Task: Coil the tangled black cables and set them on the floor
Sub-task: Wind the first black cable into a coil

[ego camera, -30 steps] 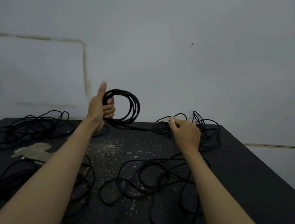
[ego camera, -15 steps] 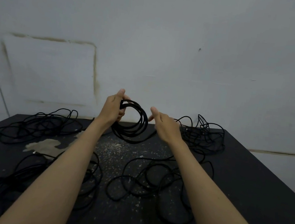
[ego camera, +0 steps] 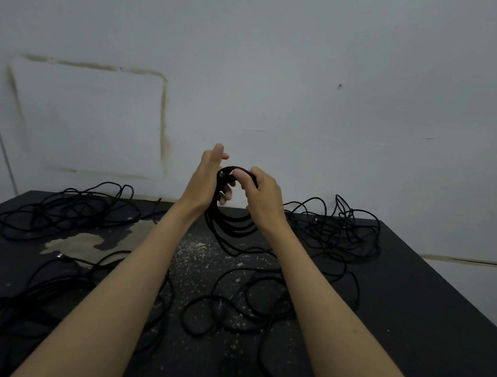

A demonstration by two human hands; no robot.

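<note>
Above the dark surface [ego camera: 433, 308], my left hand [ego camera: 205, 184] grips a black cable coil [ego camera: 233, 228] from its left side, fingers curled through the loop and thumb raised. My right hand [ego camera: 263, 196] holds the coil's top right, thumb and fingers curled over the strands. The coil's lower loops hang between my wrists. A loose length of the same cable [ego camera: 258, 302] trails down in tangled loops on the surface under my right forearm.
More tangled black cables lie at the back left [ego camera: 66, 209], back right [ego camera: 339, 227] and front left [ego camera: 23, 301]. A pale worn patch [ego camera: 90, 244] and white specks mark the surface. A grey wall stands close behind.
My right hand left the cable pile at the back right, swung left and took hold of the coil's top. My left hand with the coil shifted towards the centre.
</note>
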